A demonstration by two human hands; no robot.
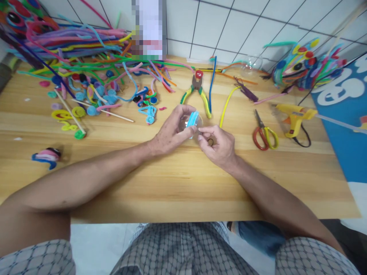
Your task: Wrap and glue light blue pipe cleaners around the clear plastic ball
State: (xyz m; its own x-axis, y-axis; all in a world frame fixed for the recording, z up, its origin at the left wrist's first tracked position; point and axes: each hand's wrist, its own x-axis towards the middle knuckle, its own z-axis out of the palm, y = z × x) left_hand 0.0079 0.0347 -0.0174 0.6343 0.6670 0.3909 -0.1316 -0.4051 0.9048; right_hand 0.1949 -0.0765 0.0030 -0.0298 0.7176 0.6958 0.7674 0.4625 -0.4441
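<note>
Near the middle of the table, my left hand (172, 131) is closed around a clear ball (200, 120). A light-blue fuzzy strip (193, 118) runs across the ball, with my left thumb against its lower part. My right hand (220, 146) is at the ball's right side, thumb and forefinger pinched together. Something thin and dark shows at those fingertips, too small to name. A small dark loop (210, 142) is visible by the curled fingers of that hand. Just beyond the ball lie green-and-yellow pliers (197, 87).
Scissors (264, 131) and a yellow glue gun (295, 116) lie to the right. Blue (212, 84) and yellow (228, 105) pipe cleaners are behind my hands. A colourful pipe-cleaner pile (77, 44) and wooden sticks (70, 110) occupy the left. A tiled wall closes the back.
</note>
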